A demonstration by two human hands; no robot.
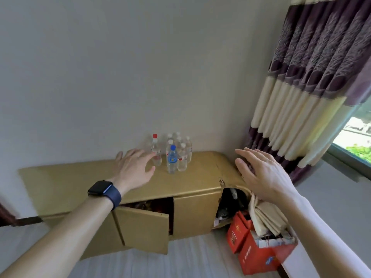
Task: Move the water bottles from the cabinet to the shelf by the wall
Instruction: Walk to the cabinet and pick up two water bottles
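Observation:
Several clear water bottles stand in a cluster on top of a low golden-brown cabinet (66,183) against the wall. A red-capped bottle (156,150) is at the cluster's left, a blue-capped bottle (172,159) at the front, and white-capped bottles (184,155) behind and to the right. My left hand (134,167), with a dark watch on its wrist, reaches over the cabinet top, fingers spread, fingertips just beside the red-capped bottle. To the right of the cluster my right hand (261,173) hovers with straight fingers above the cabinet's right end. Neither hand holds anything.
One cabinet door (144,229) hangs open below my left forearm, and the right compartment is open and dark. Red boxes (255,249) with folded paper bags stand on the floor at the cabinet's right. A striped curtain (313,77) and a window fill the right side.

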